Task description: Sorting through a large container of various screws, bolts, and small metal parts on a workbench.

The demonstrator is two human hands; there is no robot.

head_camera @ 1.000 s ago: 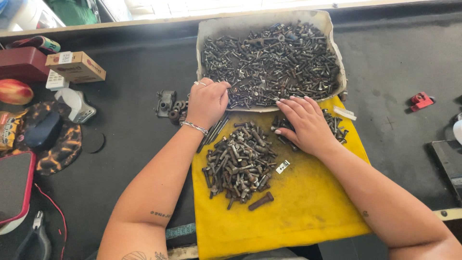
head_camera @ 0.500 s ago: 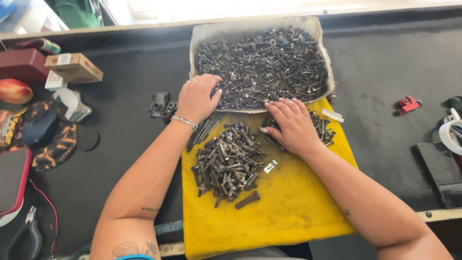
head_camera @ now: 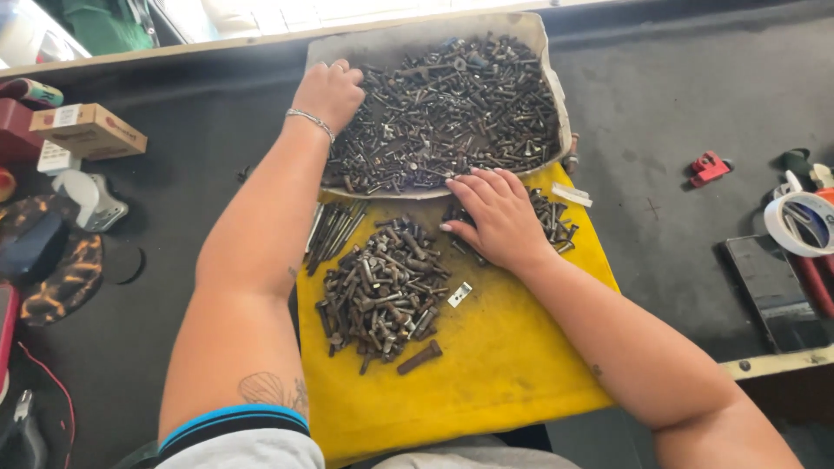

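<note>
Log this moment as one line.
left hand: in tray of bolts | right hand: flat on yellow mat | sorted bolt pile: between arms

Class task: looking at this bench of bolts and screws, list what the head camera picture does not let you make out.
- Left hand, head view: curled fingers hide whether it grips anything in the grey tray of mixed screws.
- Small pile of dark bolts: partly covered by the right hand.
- White tape roll: cut by the right edge.

Bright daylight from the top edge, soft shadows, slight wide-angle edge distortion.
</note>
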